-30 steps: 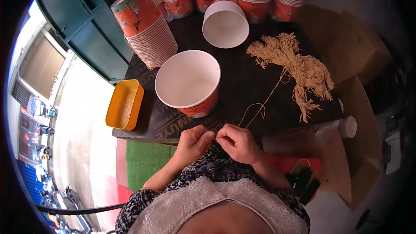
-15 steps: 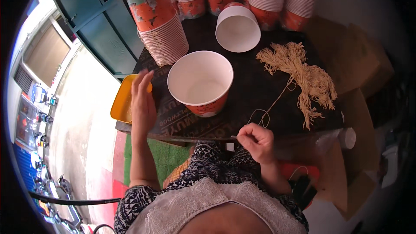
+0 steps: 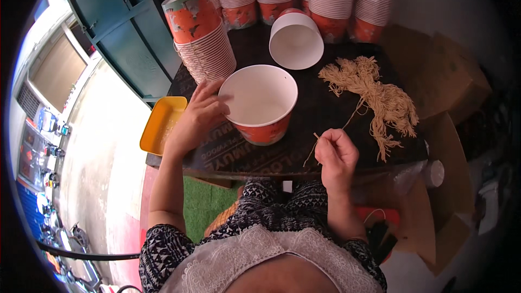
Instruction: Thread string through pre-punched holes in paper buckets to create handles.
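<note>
A white-lined orange paper tub (image 3: 266,133) stands upright before me, with a small dark hole near its far right rim. My left hand (image 3: 202,114) is at the tub's left rim, fingers spread and slightly blurred; they seem to touch it. Further right, near the table's front edge, my right hand (image 3: 337,154) pinches a thin beige string, whose short end sticks out past the fingertips. The string runs back to a loose bundle of beige strings (image 3: 374,97) on the right of the table.
A yellow tray (image 3: 153,125) sits at the table's left edge. Behind it leans a tall stack of tubs (image 3: 203,49). Another tub (image 3: 296,40) lies tipped toward me. Wrapped tub stacks (image 3: 331,0) line the back. Cardboard boxes (image 3: 450,146) stand at right.
My left hand has moved right from above the yellow tray to the tub, which has shifted slightly right. My right hand has moved right and up with the string.
</note>
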`<state>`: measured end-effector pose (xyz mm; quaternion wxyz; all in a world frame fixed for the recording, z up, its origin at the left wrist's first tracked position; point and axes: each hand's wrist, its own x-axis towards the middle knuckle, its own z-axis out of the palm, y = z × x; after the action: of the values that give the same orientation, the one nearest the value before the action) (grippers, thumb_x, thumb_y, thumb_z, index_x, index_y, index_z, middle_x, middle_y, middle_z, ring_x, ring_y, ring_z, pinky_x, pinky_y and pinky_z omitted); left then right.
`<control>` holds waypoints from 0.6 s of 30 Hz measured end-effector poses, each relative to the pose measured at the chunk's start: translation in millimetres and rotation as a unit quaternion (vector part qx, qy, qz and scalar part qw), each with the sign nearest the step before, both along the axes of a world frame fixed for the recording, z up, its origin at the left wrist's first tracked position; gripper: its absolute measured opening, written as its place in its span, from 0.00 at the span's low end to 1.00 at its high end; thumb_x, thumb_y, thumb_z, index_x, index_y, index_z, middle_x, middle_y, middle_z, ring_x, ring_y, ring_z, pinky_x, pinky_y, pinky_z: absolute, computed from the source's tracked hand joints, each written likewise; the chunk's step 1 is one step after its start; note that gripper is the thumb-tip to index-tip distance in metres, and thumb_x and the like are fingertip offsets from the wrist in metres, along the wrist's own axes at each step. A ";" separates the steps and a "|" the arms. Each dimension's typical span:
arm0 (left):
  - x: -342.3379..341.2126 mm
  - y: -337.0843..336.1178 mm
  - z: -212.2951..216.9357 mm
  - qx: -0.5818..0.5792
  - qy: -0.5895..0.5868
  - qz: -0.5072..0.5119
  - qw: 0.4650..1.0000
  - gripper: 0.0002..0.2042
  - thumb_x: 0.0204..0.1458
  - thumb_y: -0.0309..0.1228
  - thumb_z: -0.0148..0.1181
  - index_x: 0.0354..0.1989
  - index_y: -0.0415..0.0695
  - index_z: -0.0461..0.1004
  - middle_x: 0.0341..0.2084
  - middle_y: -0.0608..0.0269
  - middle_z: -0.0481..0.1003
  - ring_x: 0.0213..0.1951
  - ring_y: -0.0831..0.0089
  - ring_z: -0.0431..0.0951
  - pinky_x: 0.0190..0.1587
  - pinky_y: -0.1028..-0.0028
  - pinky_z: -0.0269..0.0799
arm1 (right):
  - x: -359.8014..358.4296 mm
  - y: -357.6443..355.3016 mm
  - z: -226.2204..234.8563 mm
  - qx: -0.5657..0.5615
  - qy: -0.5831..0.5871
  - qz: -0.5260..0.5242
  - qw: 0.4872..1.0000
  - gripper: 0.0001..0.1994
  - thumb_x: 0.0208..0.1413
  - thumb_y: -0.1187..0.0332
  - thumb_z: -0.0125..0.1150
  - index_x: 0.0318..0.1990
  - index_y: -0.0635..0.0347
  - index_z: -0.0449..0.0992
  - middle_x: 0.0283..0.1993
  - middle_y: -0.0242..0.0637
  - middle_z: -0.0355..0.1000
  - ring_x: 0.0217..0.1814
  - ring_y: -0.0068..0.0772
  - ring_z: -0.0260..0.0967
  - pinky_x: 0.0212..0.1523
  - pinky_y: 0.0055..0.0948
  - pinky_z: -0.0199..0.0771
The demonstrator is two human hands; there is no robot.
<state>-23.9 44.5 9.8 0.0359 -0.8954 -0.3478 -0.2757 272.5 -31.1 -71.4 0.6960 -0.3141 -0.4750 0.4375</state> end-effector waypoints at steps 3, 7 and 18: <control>13.3 -7.2 5.5 -0.031 -0.034 -0.040 0.998 0.07 0.47 0.21 0.63 0.35 0.42 0.74 0.33 0.62 0.77 0.54 0.59 0.74 0.70 0.48 0.49 | -1.0 0.7 4.6 -0.001 -0.013 -0.015 1.000 0.03 0.60 0.78 0.57 0.33 0.62 0.72 0.27 0.18 0.62 0.25 0.07 0.54 0.25 0.13 0.54; 30.4 -12.5 12.0 -0.066 -0.109 -0.066 0.990 0.07 0.51 0.21 0.59 0.38 0.40 0.74 0.34 0.58 0.77 0.49 0.57 0.76 0.66 0.52 0.58 | -8.3 5.2 15.7 0.070 -0.079 -0.056 0.993 0.04 0.60 0.80 0.56 0.33 0.63 0.70 0.29 0.22 0.62 0.26 0.09 0.53 0.25 0.15 0.54; 51.0 2.8 21.1 -0.105 -0.147 -0.072 0.981 0.07 0.53 0.18 0.53 0.40 0.40 0.73 0.33 0.57 0.74 0.47 0.55 0.73 0.68 0.51 0.50 | -17.3 35.4 32.3 0.154 -0.155 -0.122 0.968 0.06 0.61 0.81 0.52 0.43 0.66 0.74 0.30 0.33 0.69 0.31 0.19 0.66 0.30 0.20 0.66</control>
<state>27.1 47.3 30.9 -0.1298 -0.8663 -0.3112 -0.3685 255.2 4.3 -39.0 0.7021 -0.3228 -0.5966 0.2167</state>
